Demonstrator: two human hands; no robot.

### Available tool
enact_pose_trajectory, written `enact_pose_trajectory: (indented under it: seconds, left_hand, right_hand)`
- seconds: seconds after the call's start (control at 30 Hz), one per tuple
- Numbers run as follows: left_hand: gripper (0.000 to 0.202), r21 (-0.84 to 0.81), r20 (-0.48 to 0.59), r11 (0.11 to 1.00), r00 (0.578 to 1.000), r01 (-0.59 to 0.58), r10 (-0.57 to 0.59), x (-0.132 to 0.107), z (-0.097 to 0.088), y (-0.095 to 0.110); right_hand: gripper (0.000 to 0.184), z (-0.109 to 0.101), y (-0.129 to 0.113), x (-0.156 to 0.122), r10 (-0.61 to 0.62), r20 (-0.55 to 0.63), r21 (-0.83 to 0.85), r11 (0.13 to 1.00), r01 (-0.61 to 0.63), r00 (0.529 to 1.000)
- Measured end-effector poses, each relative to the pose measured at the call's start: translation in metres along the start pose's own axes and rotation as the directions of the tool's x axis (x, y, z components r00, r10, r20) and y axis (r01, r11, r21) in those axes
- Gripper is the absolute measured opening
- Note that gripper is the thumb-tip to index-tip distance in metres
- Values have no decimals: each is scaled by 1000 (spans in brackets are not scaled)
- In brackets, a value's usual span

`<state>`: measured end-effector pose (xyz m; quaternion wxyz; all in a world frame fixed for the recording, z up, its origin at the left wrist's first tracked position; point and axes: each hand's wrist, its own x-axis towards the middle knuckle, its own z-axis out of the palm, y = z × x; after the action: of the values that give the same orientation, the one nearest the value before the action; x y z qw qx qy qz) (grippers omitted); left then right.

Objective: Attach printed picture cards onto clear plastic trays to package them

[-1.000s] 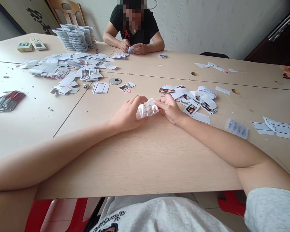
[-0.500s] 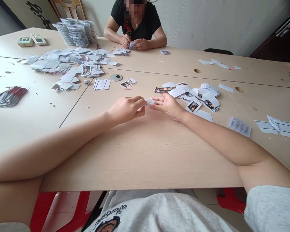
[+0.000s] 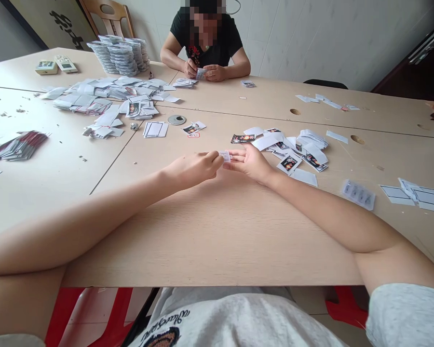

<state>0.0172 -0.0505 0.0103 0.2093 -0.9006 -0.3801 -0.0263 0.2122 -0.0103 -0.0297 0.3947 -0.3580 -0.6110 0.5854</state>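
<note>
My left hand (image 3: 193, 168) pinches a small clear plastic packet (image 3: 224, 155) between thumb and fingertips, just above the wooden table (image 3: 217, 231). My right hand (image 3: 251, 163) lies palm up beside it, fingers stretched, its fingertips touching the packet's right end. Just right of that hand is a loose pile of white and printed cards (image 3: 296, 149).
Across the table a person in a black top handles a small packet (image 3: 201, 73). Card heaps (image 3: 104, 99) and stacked packets (image 3: 121, 55) fill the far left. A round metal disc (image 3: 176, 120), two remotes (image 3: 56, 64), a clear packet (image 3: 358, 193) and framed cards (image 3: 419, 195) lie about.
The packet, held broad side up between both hands a second ago, now shows only a small end at my left fingertips. My right hand has opened palm up.
</note>
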Motion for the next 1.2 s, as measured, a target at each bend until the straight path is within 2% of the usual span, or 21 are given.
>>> enact_pose_trajectory:
  seconds: [0.17, 0.27, 0.53, 0.67, 0.87, 1.07, 1.13, 1.2]
  left_hand:
    - [23, 71, -75, 994, 993, -81, 87, 0, 9, -1]
    - [21, 83, -125, 993, 988, -80, 90, -1, 12, -2]
    - [19, 149, -172, 983, 977, -104, 130, 0, 12, -4]
    - [20, 141, -202, 984, 970, -107, 135, 0, 13, -4]
    - [19, -16, -231, 998, 971, -69, 63, 0, 12, -7]
    - [24, -285, -263, 957, 965, -62, -16, -2, 4, -16]
    - [27, -399, -278, 917, 952, 5, -126, -2, 2, -18]
    - [28, -570, -263, 813, 912, 118, -316, -1, 1, -21]
  right_hand:
    - [81, 1, -1, 1, 17, -25, 5, 1000, -16, 1000]
    - [80, 1, -2, 1, 13, -14, -7, 1000, -13, 1000]
    - [78, 1, -6, 1, 29, -25, -1, 1000, -29, 999]
    - [84, 3, -7, -1, 35, -27, -6, 999, -35, 999]
    - [92, 0, -3, 0, 3, 12, 19, 1000, -4, 1000]
    - [84, -4, 1, 2, -2, 77, 18, 1000, 0, 997]
    - [81, -4, 1, 0, -11, 115, -8, 1000, 12, 993]
    - [78, -5, 1, -2, -31, 161, -30, 999, 36, 987]
